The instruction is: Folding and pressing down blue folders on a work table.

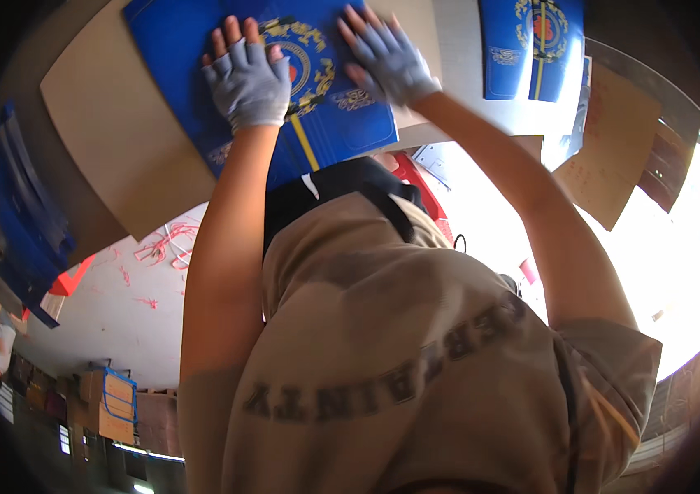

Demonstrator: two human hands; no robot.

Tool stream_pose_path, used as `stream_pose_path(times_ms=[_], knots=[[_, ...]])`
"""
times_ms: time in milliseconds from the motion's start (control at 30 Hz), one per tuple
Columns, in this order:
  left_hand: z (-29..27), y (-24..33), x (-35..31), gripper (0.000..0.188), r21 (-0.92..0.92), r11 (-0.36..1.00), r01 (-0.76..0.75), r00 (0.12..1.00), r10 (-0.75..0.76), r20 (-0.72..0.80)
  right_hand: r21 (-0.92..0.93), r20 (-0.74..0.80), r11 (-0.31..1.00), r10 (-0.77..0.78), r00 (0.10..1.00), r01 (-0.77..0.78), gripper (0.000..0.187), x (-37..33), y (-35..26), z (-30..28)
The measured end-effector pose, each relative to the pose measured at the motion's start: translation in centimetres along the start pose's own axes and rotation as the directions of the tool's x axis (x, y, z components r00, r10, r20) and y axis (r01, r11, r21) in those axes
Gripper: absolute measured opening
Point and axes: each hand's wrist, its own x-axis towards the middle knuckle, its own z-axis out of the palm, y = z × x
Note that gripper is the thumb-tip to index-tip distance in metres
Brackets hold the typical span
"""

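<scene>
A blue printed sheet (177, 58) with a gold ring pattern, a red centre and a yellow stripe lies on the table in front of me. My left hand (249, 82), in a grey fingerless glove, presses flat on it just left of the ring pattern, fingers stretched out. To the right of the pattern, my right hand (391, 62) wears the same kind of glove. Its fingers are spread over the sheet's right edge, slightly blurred, and I cannot tell whether it touches. Neither hand grips anything. Under the sheet lies a plain greyish-brown board (111, 107).
Another blue printed piece (510, 53) lies at the right end of the table. Brown cardboard (613, 140) stands beyond it. Blue folded pieces (29, 206) are stacked at the left. Red scraps (152, 247) litter the floor, and a person (0, 346) is at the far left.
</scene>
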Motion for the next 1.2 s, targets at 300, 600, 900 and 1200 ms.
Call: stream_pose_path(times_ms=[300,600,900,1200], knots=[[-0.6,0.9,0.3,0.045,0.058,0.996,-0.064,0.996,0.06,0.07,-0.015,-0.143,0.978,0.203,0.969,-0.207,0.062,21.8,10.0,0.2],[0.9,-0.2,0.5,0.048,0.041,0.998,-0.055,0.998,0.055,-0.004,0.065,-0.177,0.97,0.244,0.954,-0.236,0.072,0.7,-1.0,0.9],[1.7,-0.7,0.7,0.047,0.035,0.998,-0.06,0.996,0.062,-0.067,0.055,-0.022,0.962,0.269,0.963,-0.267,0.074,-15.2,-9.5,2.6],[-0.8,1.1,-2.5,0.05,0.067,0.992,-0.103,0.995,0.104,-0.01,0.09,0.097,0.977,0.182,0.978,-0.191,0.075,-16.1,-9.1,2.3]])
